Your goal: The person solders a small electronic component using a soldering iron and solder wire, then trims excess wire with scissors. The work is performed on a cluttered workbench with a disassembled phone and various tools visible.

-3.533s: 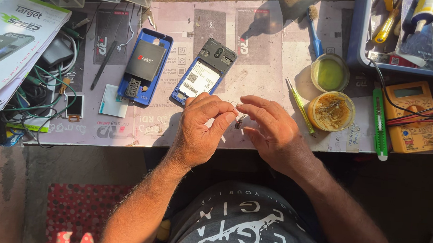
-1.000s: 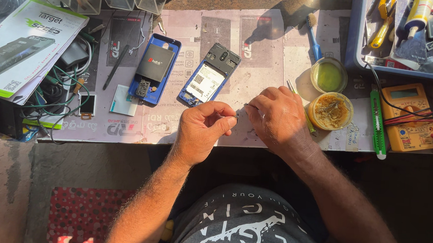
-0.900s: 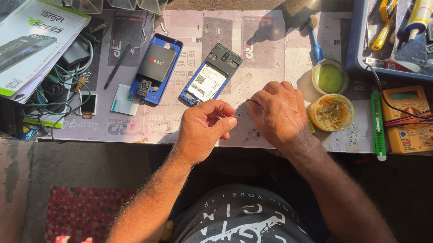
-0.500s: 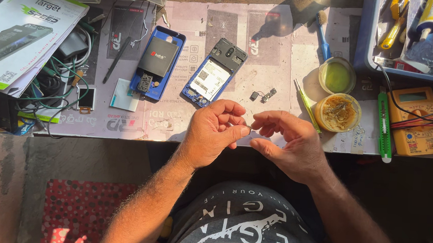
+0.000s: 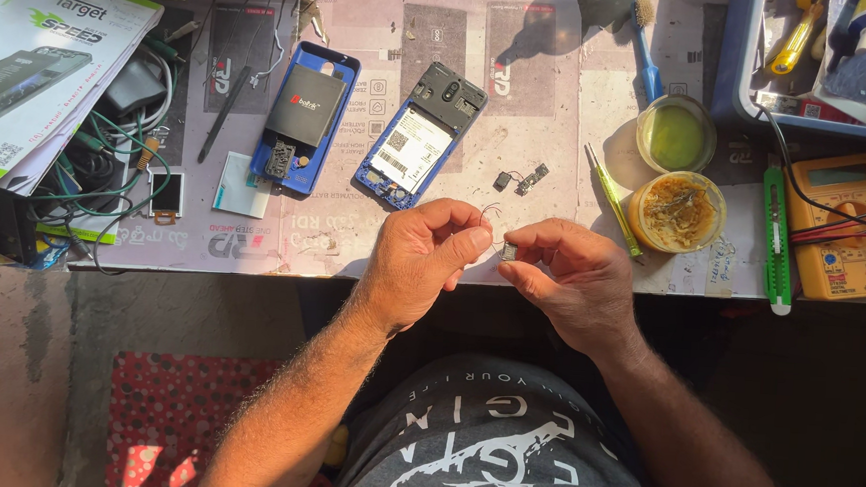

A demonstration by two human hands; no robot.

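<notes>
My right hand (image 5: 573, 279) pinches a tiny square phone part (image 5: 509, 251) with thin wires between thumb and forefinger, just over the bench's front edge. My left hand (image 5: 424, 256) is close beside it, its fingertips on the thin wire (image 5: 488, 215) that rises from the part. Two small dark components (image 5: 520, 180) lie on the mat just beyond my hands. Farther back lie a blue phone with its back off (image 5: 418, 137) and a blue phone shell with a black battery (image 5: 303, 117).
A green-handled tool (image 5: 613, 199), two round tins of paste (image 5: 675, 210) and a yellow multimeter (image 5: 846, 239) sit at the right. A green utility knife (image 5: 776, 239), blue tool tray (image 5: 740, 62), cables (image 5: 108, 158) and a printed box (image 5: 33, 69) crowd the edges.
My right hand reached out to the mat and came back toward me. Two small dark components now lie on the mat. Both hands now hold the tiny wired part between them.
</notes>
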